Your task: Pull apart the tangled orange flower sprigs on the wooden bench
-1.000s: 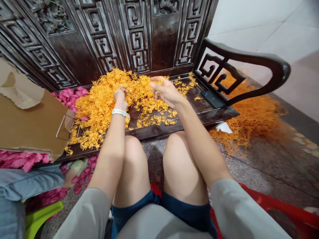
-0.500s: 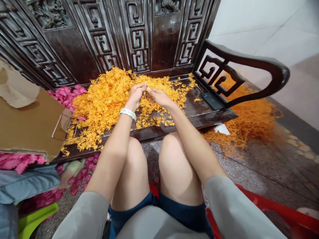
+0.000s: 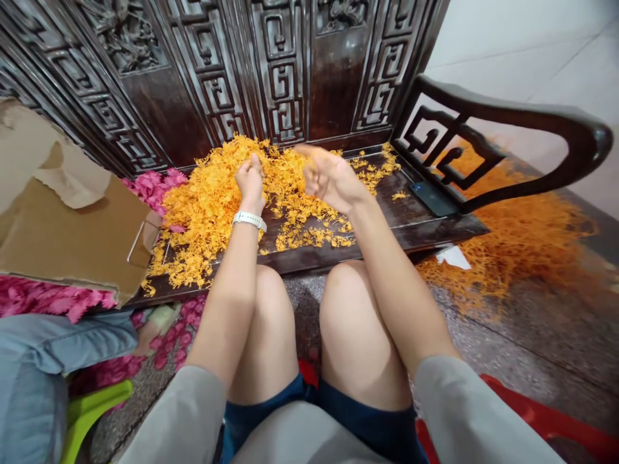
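A heap of orange plastic flower pieces (image 3: pixel 217 193) covers the dark wooden bench seat (image 3: pixel 416 225). My left hand (image 3: pixel 251 180), a white band on its wrist, is closed in a pinch over the heap, on a small orange piece I can barely see. My right hand (image 3: pixel 329 177) hovers just to the right of it, blurred by motion, fingers curled with the palm turned inward; whether it holds anything I cannot make out. The two hands are apart, a short gap between them.
A torn cardboard box (image 3: pixel 68 238) lies at the left beside pink flower pieces (image 3: pixel 155 183). A dark phone (image 3: pixel 432 198) rests by the carved armrest (image 3: pixel 507 116). More orange pieces (image 3: pixel 512 245) pile on the floor at right. Another person's denim sleeve (image 3: pixel 53 348) is at lower left.
My hands met over the heap half a second ago and have since drawn apart; the right hand has lifted and turned, the left stays pinched.
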`<state>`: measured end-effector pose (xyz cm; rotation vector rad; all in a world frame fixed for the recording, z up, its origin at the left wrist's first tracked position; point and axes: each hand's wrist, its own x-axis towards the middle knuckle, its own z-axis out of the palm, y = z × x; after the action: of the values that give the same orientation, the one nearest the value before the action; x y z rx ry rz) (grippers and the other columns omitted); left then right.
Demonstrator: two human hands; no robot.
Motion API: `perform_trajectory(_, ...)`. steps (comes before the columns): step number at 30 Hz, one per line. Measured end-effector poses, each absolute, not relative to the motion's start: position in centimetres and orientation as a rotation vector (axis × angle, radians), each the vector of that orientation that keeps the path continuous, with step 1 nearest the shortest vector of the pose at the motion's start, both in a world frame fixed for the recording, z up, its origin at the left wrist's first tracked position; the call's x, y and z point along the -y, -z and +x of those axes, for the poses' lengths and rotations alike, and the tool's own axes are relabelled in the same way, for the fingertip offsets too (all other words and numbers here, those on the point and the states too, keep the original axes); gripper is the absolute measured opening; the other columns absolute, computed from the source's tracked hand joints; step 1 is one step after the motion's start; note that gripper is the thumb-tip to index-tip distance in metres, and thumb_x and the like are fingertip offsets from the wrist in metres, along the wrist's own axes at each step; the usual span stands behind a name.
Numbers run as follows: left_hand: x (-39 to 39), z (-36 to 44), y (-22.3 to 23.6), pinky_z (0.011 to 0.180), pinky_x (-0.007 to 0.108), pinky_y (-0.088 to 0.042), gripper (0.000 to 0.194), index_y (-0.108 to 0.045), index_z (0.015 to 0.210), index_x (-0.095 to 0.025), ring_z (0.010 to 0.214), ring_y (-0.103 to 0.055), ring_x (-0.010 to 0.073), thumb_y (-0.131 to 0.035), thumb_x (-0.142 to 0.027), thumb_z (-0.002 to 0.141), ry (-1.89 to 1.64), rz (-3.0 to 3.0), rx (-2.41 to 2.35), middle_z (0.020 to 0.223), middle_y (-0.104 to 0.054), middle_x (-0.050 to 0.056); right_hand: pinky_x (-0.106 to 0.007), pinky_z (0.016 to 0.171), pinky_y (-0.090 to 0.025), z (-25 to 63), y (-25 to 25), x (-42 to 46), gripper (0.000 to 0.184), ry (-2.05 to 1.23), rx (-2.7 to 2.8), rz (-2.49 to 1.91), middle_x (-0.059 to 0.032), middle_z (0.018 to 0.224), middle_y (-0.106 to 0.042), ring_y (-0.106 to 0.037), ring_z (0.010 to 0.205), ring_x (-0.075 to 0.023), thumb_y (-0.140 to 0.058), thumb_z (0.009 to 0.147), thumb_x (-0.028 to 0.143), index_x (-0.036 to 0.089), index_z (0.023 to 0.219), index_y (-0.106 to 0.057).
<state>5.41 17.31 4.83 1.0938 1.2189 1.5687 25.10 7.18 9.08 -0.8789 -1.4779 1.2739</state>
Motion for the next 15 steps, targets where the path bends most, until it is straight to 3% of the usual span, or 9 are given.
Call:
perform_trajectory(3,-16.1,6.0,-5.9,0.068,0.033,-0.046,0.060,-0.058,0.078,-0.026,0.077,-0.059,0.0199,-0.072,-0.083,0.092,-1.524,1.110,-1.189,0.069,-0.052,0.002,-0.032,0.068,-0.054,26.4,-6.2,-9.4,0.092,-0.907,1.044,-1.322,-0.0128,0.109,-0.072,-0.067,0.096,-0.0246,-0.092,0.087,0.048,0.019,0.163,-0.050)
perform_trajectory(6,-15.2,7.3,-6.9,0.071,0.033,-0.048,0.062,-0.061,0.083,-0.026,0.083,-0.062,0.0212,-0.070,-0.086,0.091,-1.461,1.162,-1.128,0.070,-0.053,0.003,-0.034,0.070,-0.055,27.0,-5.1,-9.6,0.114,-0.958,1.046,-1.457,-0.0150,0.118,-0.071,-0.067,0.102,-0.0272,-0.100,0.073,0.027,0.016,0.170,-0.040)
perform_trajectory(9,-14.4,8.7,-7.1,0.080,0.036,-0.050,0.054,-0.062,0.083,-0.025,0.095,-0.066,0.0243,-0.070,-0.076,0.099,-1.449,1.304,-1.107,0.075,-0.058,0.005,-0.033,0.073,-0.057,26.2,-5.8,-8.4,0.097,-1.245,1.299,-1.184,-0.0093,0.112,-0.074,-0.067,0.094,-0.0216,-0.104,0.071,0.034,0.022,0.156,-0.059)
perform_trajectory(12,-13.2,9.9,-7.1,0.100,0.045,-0.048,0.033,-0.064,0.082,-0.022,0.124,-0.065,0.0318,-0.074,-0.043,0.106,-1.487,1.627,-1.195,0.090,-0.065,0.008,-0.030,0.070,-0.055,25.5,-6.8,-8.1,0.063,-1.232,1.262,-1.038,-0.0058,0.097,-0.073,-0.064,0.085,-0.0177,-0.096,0.082,0.059,0.024,0.130,-0.074)
perform_trajectory(14,-12.0,10.7,-7.3,0.117,0.055,-0.038,0.017,-0.069,0.088,-0.020,0.142,-0.056,0.0372,-0.071,-0.020,0.105,-1.470,1.917,-1.180,0.100,-0.068,0.010,-0.028,0.065,-0.049,25.8,-6.8,-8.7,0.054,-1.119,1.217,-1.070,-0.0059,0.084,-0.071,-0.064,0.083,-0.0177,-0.084,0.089,0.072,0.021,0.106,-0.077)
perform_trajectory(15,-11.3,11.1,-7.4,0.124,0.059,-0.030,0.014,-0.072,0.093,-0.020,0.148,-0.052,0.0390,-0.068,-0.013,0.104,-1.436,2.055,-1.125,0.103,-0.069,0.011,-0.029,0.064,-0.045,26.2,-6.6,-9.1,0.058,-1.057,1.257,-1.093,-0.0064,0.078,-0.070,-0.066,0.085,-0.0180,-0.073,0.095,0.077,0.019,0.092,-0.076)
